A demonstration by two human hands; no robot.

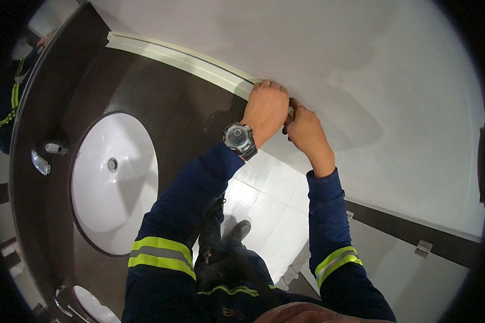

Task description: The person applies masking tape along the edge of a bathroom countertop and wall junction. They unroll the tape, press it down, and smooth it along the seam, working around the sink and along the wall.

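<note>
Two pale strips of masking tape (188, 65) run along the joint between the dark countertop (183, 102) and the white wall (361, 64), one on each side of a thin dark line. My left hand (267, 110), with a digital watch (239, 139) on its wrist, is at the near end of the tape. Its fingers are curled against the wall, and what they hold is hidden. Close beside it, my right hand (307, 129) is closed in a pinch by the counter's front corner. A small pale bit shows between the two hands, too small to name.
To the left an oval white washbasin (140, 161) is set in the counter, with a chrome tap (40, 161) behind it. A second basin (94, 304) lies at the lower left. A mirror (5, 107) borders the counter's far left. Light floor tiles (264, 188) show below my arms.
</note>
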